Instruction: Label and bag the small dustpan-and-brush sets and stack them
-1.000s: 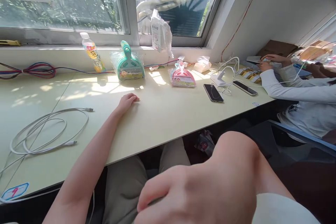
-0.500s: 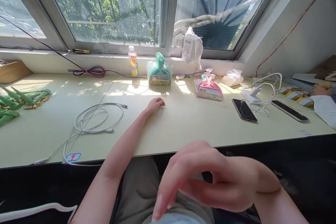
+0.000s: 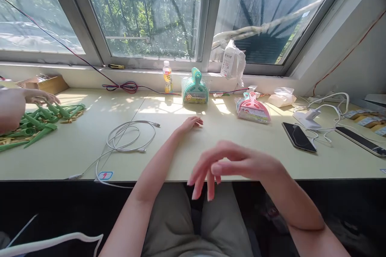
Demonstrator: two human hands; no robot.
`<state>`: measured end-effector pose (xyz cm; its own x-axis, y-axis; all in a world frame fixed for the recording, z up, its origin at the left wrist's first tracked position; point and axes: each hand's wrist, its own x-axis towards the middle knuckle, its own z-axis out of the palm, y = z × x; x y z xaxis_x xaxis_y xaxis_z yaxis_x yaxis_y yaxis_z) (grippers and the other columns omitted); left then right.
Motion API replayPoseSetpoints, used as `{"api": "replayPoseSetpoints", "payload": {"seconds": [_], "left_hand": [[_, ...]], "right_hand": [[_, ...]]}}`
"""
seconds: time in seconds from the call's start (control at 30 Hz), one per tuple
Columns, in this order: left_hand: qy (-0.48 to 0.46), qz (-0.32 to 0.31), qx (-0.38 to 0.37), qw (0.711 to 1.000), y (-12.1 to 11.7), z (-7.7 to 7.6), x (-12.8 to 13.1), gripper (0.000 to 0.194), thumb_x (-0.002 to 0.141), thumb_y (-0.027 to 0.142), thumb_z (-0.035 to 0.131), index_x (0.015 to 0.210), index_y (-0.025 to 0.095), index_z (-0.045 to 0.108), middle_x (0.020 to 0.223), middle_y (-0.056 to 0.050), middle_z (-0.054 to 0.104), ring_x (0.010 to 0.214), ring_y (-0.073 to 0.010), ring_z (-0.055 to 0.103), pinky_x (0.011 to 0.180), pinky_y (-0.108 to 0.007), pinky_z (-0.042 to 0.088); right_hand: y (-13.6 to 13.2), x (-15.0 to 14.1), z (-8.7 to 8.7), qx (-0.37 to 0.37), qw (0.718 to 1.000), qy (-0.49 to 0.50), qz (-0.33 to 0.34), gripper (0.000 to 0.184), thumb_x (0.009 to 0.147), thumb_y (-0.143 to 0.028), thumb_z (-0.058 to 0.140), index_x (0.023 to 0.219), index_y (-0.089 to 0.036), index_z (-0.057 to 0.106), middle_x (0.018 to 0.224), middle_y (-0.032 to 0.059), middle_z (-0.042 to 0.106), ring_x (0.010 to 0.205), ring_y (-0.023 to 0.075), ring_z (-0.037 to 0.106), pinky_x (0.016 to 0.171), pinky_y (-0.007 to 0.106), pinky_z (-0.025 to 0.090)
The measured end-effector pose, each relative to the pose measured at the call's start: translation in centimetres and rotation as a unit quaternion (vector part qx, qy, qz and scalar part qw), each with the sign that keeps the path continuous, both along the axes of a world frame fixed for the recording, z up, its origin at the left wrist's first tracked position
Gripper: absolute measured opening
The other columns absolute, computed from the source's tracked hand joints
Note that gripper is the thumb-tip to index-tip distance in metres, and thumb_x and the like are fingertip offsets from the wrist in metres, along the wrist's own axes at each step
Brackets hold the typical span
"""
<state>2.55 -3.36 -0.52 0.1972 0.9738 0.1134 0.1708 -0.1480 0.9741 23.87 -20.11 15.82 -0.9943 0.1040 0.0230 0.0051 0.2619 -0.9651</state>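
My left hand (image 3: 190,124) rests on the pale tabletop (image 3: 181,156) with its fingers loosely stretched and holds nothing. Beyond it stands a teal dustpan-and-brush set (image 3: 196,88) in clear wrap. My right hand (image 3: 223,164) hangs in the air above the table's front edge and my lap, its fingers drooping and apart, with nothing in it. To the left of my left arm lies a loosely coiled white cable (image 3: 113,140). A pink dustpan-and-brush set (image 3: 252,108), also wrapped, lies further right.
A drink bottle (image 3: 167,78) stands by the window. Two phones (image 3: 299,137) and a white charging stand (image 3: 307,118) with cables are on the right. At far left another person's hand (image 3: 42,96) is over green pieces (image 3: 42,120), near a cardboard box (image 3: 50,83).
My right hand has moved forward, away from my body, and its fingers have spread. My left hand stays on the table, fingers straighter. The view has shifted left, bringing another person's hand in.
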Motion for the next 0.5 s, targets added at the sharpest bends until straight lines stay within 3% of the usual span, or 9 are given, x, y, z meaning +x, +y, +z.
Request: {"api": "replayPoseSetpoints", "payload": {"seconds": [0.07, 0.13, 0.2, 0.23, 0.33, 0.43, 0.5], "left_hand": [[-0.026, -0.03, 0.026, 0.999, -0.8, 1.0, 0.3, 0.05, 0.095, 0.052, 0.038, 0.106, 0.014, 0.07, 0.116, -0.018, 0.069, 0.104, -0.0258, 0.066, 0.091, -0.04, 0.052], [0.026, -0.045, 0.071, 0.996, -1.6, 1.6, 1.4, 0.057, 0.1, 0.048, 0.025, 0.124, 0.013, 0.063, 0.13, -0.017, 0.063, 0.115, -0.0258, 0.062, 0.096, -0.04, 0.05], [0.18, -0.021, 0.137, 0.974, -2.4, 1.6, 3.1, 0.053, 0.1, 0.044, 0.031, 0.134, 0.014, 0.056, 0.137, -0.015, 0.059, 0.125, -0.0263, 0.056, 0.104, -0.041, 0.045], [0.211, -0.017, 0.153, 0.965, -2.6, 1.4, 4.0, 0.051, 0.096, 0.043, 0.043, 0.135, 0.013, 0.056, 0.136, -0.016, 0.06, 0.127, -0.0292, 0.053, 0.108, -0.046, 0.04], [0.293, 0.015, 0.237, 0.926, -2.8, 0.4, 6.1, 0.045, 0.098, 0.03, 0.04, 0.139, 0.018, 0.054, 0.13, -0.012, 0.064, 0.122, -0.0258, 0.055, 0.106, -0.044, 0.042], [0.312, 0.014, 0.298, 0.902, -2.4, 0.1, 5.8, 0.04, 0.096, 0.02, 0.04, 0.129, 0.022, 0.063, 0.119, -0.008, 0.069, 0.112, -0.0212, 0.06, 0.097, -0.036, 0.048], [0.328, 0.024, 0.291, 0.898, -1.9, 0.2, 4.8, 0.034, 0.094, 0.018, 0.045, 0.115, 0.022, 0.071, 0.108, -0.008, 0.072, 0.102, -0.0202, 0.064, 0.088, -0.033, 0.051]], "right_hand": [[5.2, -2.2, -3.4, 0.013, 0.993, -0.024, -0.112, 0.044, 0.095, -0.053, 0.049, 0.108, -0.017, 0.07, 0.103, 0.011, 0.075, 0.075, 0.0166, 0.073, 0.056, 0.021, 0.05], [10.4, -3.5, -7.5, 0.024, 0.966, -0.075, -0.248, 0.027, 0.091, -0.039, 0.057, 0.101, -0.017, 0.07, 0.101, 0.0095, 0.075, 0.072, 0.0159, 0.072, 0.055, 0.02, 0.048], [14.4, -3.8, -11.1, 0.022, 0.924, -0.098, -0.368, 0.011, 0.082, -0.022, 0.061, 0.089, -0.016, 0.068, 0.095, 0.0083, 0.074, 0.072, 0.0163, 0.07, 0.059, 0.023, 0.051], [15.7, -3.7, -12.6, 0.032, 0.908, -0.075, -0.411, 0.007, 0.076, -0.015, 0.062, 0.083, -0.016, 0.066, 0.092, 0.0083, 0.073, 0.073, 0.0169, 0.068, 0.06, 0.024, 0.052], [16.9, -2.6, -15.0, 0.043, 0.897, -0.011, -0.439, 0.019, 0.068, -0.008, 0.061, 0.084, -0.018, 0.063, 0.097, 0.0082, 0.07, 0.083, 0.0197, 0.066, 0.06, 0.026, 0.052], [16.4, -2.0, -15.4, 0.011, 0.909, 0.001, -0.416, 0.01, 0.071, -0.012, 0.061, 0.078, -0.019, 0.061, 0.084, 0.0054, 0.067, 0.076, 0.018, 0.063, 0.061, 0.028, 0.052], [16.3, -2.2, -15.5, -0.003, 0.921, -0.008, -0.39, 0.004, 0.073, -0.016, 0.064, 0.074, -0.019, 0.061, 0.074, 0.0028, 0.065, 0.07, 0.0168, 0.062, 0.064, 0.03, 0.053]]}}
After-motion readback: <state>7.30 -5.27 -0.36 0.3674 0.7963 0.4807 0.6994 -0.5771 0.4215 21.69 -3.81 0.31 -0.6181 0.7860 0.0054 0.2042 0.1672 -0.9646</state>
